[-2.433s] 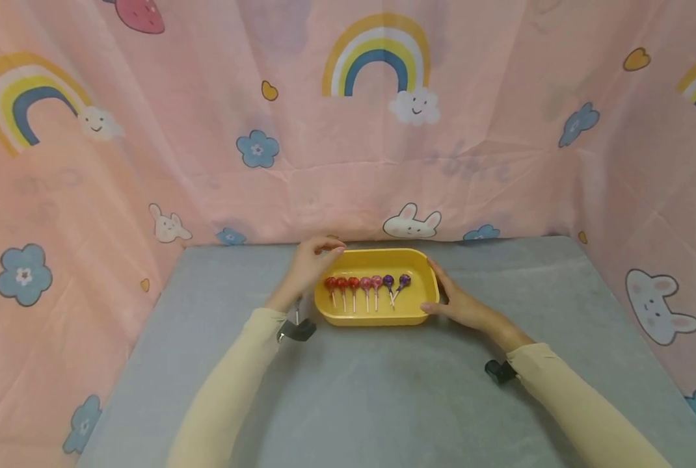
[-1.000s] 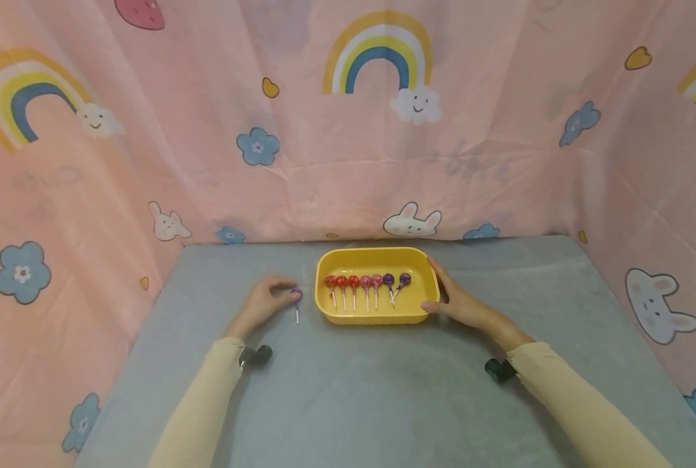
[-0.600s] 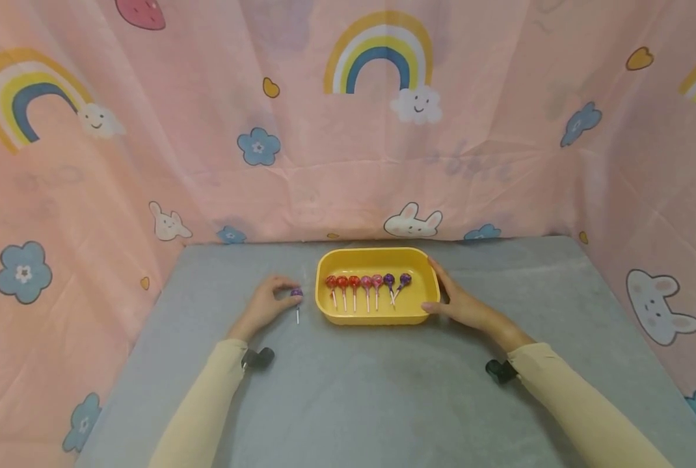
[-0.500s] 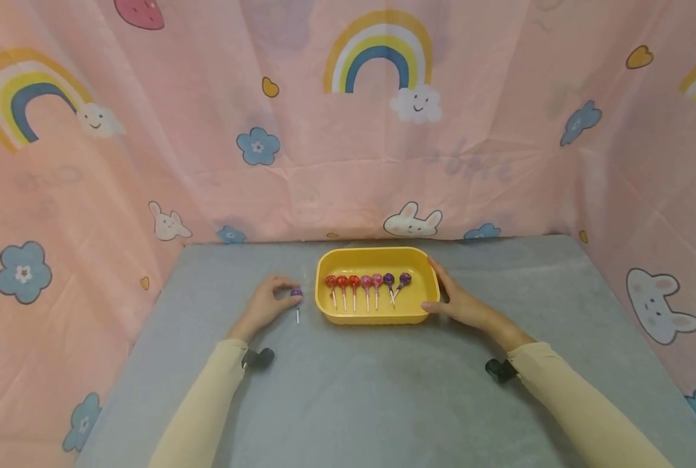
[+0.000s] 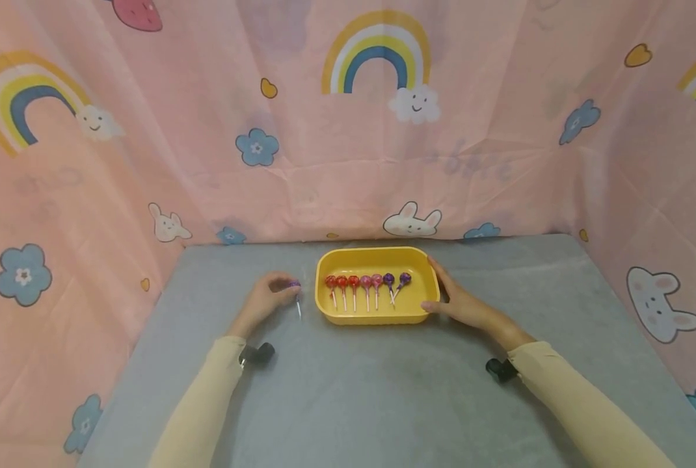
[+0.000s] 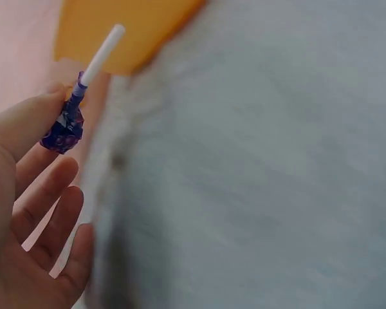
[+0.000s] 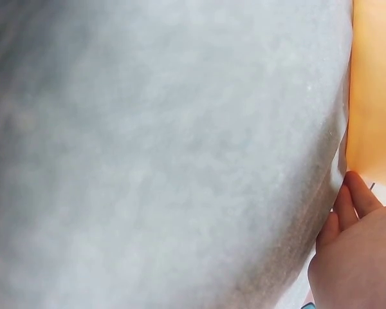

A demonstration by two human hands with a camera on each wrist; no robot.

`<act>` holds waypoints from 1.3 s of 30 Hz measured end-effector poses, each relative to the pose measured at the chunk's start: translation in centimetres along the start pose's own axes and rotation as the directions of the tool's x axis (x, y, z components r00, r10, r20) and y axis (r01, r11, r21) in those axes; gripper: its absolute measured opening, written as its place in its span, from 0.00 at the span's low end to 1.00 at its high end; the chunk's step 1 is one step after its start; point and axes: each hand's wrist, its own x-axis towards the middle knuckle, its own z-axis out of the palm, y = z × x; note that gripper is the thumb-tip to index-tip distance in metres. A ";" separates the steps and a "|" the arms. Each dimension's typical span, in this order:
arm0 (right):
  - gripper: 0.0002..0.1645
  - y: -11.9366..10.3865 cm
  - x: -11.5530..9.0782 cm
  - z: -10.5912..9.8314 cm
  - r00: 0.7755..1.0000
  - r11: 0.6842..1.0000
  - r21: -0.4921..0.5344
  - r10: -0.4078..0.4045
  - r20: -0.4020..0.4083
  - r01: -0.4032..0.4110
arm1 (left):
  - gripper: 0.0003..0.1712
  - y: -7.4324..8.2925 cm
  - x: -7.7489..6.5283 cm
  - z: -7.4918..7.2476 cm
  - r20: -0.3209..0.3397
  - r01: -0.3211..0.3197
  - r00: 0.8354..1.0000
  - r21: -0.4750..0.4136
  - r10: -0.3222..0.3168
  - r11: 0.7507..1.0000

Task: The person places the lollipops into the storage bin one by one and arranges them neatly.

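My left hand pinches a purple-wrapped lollipop by its head, just left of the yellow tray. In the left wrist view the lollipop sits between thumb and index finger, its white stick pointing up and away, while the other fingers are loosely spread. At the tray's right end, my right hand holds the side, thumb over the front rim and fingers along the outer wall. Inside the tray lies a row of lollipops: red ones, pink ones and two purple ones with sticks crossing.
Grey cloth covers the table. A pink patterned curtain hangs behind it and along both sides. Small black cameras are strapped to both wrists.
The left hand has moved from the tray's left rim out to the lollipop lying beside it and pinched it. That lollipop has just shifted slightly back and tilted. The right hand has stayed put.
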 end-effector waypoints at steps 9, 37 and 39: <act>0.65 -0.2 0.0 -0.1 1.000 1.000 0.008 -0.007 -0.002 0.007 | 0.21 4.2 1.6 -0.8 -0.059 -0.020 0.998 -0.071 0.016 0.997; 0.63 0.5 0.4 -0.1 0.999 0.999 0.025 -0.044 0.003 0.044 | 0.14 14.8 8.1 9.2 0.261 -0.340 0.904 -0.039 0.338 0.940; 0.63 0.4 0.4 -0.1 0.999 0.998 0.032 -0.050 0.004 0.050 | 0.13 14.8 8.5 10.3 0.276 -0.361 0.895 -0.013 0.351 0.932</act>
